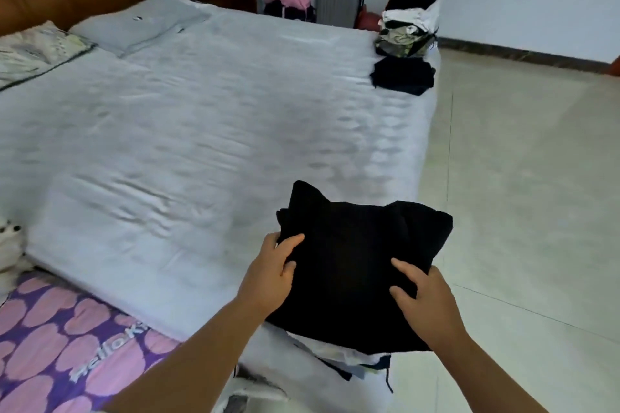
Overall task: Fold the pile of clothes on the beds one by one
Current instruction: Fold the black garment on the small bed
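Garment: a black garment (355,265), soft, matte and thick, folded to a rough square, at the near right corner of the bed (201,131), atop a low heap of light clothes (349,355).
Left hand (273,273): its grip pinches the garment's left edge, thumb on top.
Right hand (424,297): fingers spread over the near right part, thumb tucked at the edge.
Key relation: the garment lies between both hands, stretching away from them; neither is nearer.
Judgement: fold looks nearly done.
Far right corner: a folded stack (407,23), with a dark folded piece (404,75) beside it.
Bed: wrinkled pale grey sheet.
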Available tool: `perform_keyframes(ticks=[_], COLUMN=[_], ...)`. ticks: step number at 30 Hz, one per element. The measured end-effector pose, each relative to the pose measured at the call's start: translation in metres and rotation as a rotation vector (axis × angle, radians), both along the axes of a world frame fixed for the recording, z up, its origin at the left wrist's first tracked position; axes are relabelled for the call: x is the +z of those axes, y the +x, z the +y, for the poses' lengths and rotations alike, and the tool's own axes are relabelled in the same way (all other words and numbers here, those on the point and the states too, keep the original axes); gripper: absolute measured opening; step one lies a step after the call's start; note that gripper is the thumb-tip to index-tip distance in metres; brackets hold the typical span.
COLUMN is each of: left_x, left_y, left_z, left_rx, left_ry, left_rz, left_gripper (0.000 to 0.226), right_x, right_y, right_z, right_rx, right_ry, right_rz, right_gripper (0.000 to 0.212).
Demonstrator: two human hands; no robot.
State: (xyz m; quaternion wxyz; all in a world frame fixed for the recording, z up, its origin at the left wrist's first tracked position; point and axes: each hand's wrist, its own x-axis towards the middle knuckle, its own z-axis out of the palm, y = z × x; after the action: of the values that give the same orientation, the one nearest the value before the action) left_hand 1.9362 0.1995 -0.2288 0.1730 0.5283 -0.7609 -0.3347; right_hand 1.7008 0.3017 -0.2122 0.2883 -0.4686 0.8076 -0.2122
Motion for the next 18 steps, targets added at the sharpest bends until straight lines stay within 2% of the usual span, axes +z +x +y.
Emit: perform_keyframes(ticks=[4,8,12,14,16,18], left_x=[-0.04,-0.061,-0.071,-0.073,-0.073,-0.073], left_y=[-0.008,-0.016,-0.022,-0.022,-0.025,-0.032], left_z=[-0.005,0.003,0.006,0.004,0.003,0.005], left_rx=[0.045,-0.05,-0.056,-0.043,-0.048,-0.099], left_ry=[0.128,0.176,0.159,0.125,0.019,-0.1], left_rz=[-0.108,-0.139,-0.192,-0.327,-0.527,-0.595], left_gripper=[0.053,0.055,0.056,0.057,0.06,0.061], right_x=[-0.036,-0.053,-0.064,-0.069,-0.071,-0.073], right_y=[-0.012,-0.016,-0.012,-0.013,-0.013,-0.009], right_z=[0.005,0.014,0.007,0.006,0.007,0.008], right_rx=[0.047,0.052,0.118,0.118,0.022,-0.089], right_ry=[0.24,0.16,0.203,0.206,0.139,0.131], right_rz=[-0.207,-0.268,-0.323,-0.358,-0.275,0.075], right_gripper=[0.075,0.075,0.079,0.079,0.078,0.081])
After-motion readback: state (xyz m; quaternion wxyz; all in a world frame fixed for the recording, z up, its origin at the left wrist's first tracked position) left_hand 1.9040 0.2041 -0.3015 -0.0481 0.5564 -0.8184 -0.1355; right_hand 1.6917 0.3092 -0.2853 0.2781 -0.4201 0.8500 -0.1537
